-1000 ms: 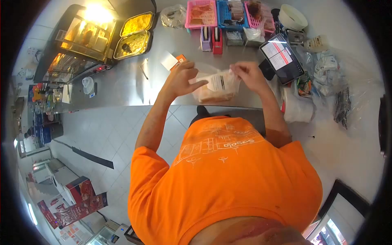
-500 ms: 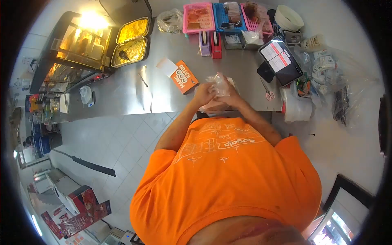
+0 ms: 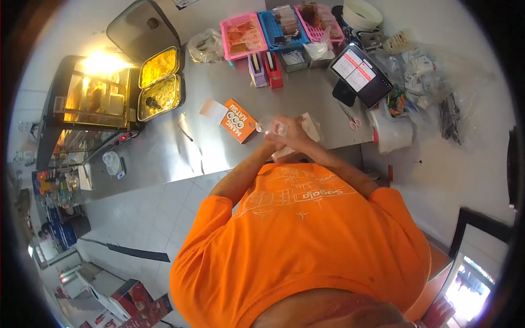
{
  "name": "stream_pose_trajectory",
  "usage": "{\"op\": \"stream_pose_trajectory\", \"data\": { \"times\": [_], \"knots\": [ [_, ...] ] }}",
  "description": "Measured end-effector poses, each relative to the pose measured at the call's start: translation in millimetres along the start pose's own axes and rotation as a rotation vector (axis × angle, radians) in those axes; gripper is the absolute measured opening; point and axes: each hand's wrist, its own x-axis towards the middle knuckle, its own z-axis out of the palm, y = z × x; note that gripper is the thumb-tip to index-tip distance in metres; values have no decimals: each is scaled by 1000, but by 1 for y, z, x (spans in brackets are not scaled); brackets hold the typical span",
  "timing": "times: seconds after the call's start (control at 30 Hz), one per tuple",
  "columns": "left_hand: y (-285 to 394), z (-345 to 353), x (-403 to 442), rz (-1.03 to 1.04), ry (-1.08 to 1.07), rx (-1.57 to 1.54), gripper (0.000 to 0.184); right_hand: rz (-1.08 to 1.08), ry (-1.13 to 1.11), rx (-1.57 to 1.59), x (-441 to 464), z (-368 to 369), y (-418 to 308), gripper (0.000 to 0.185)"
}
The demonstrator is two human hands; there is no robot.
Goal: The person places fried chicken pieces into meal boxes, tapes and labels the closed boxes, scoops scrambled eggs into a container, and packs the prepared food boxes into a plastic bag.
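My left hand [image 3: 273, 143] and my right hand [image 3: 292, 133] are together near the counter's front edge, fingers closed on a bunched clear plastic bag [image 3: 267, 126]. The right hand lies partly over the left. Beneath and beside them is a flat pale packet [image 3: 311, 127], mostly covered by the hands, so its contents are hard to make out. Left of the hands an orange box with white lettering [image 3: 239, 121] rests on the counter, its white flap open.
The steel counter [image 3: 213, 147] holds two food trays [image 3: 158, 98], tape dispensers [image 3: 273, 71], baskets [image 3: 243, 35], a tablet on a stand [image 3: 358, 74], pink-handled scissors [image 3: 355, 124] and a plastic roll [image 3: 392, 131]. A lit display case [image 3: 95, 101] stands at the left.
My hands have come together from apart and bunched the plastic over the packet. The orange box and scissors have come into fuller view. The camera view has turned and shifted.
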Motion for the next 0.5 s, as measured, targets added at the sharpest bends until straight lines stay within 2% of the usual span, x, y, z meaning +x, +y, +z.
{"op": "stream_pose_trajectory", "data": {
  "times": [0.03,0.1,0.17,0.2,0.23,0.3,0.33,0.43,0.47,0.5],
  "knots": [
    [13,0,1,14,3,15,60,44,-75,94,-1,-12,-19,55],
    [74,-11,-1,50,24,51,57,-188,217,101,-11,-35,-39,53],
    [133,-16,2,-50,67,-30,54,-195,437,11,-22,-66,-28,43],
    [159,-17,4,-185,115,-141,53,-239,479,-237,-35,-85,-8,42],
    [186,-16,7,-163,122,-238,52,-283,518,-484,-47,-98,17,41],
    [232,-16,14,-114,138,-427,51,-433,370,-748,-66,-108,42,36],
    [242,-19,22,-155,132,-509,50,-504,294,-878,-68,-109,46,34],
    [265,-27,39,-367,57,-864,50,-744,620,-742,-45,-99,56,39],
    [275,-31,43,-409,73,-878,47,-790,593,-753,-36,-108,57,55],
    [289,-36,45,-454,89,-889,45,-794,600,-704,-29,-113,49,60]
  ]
}}
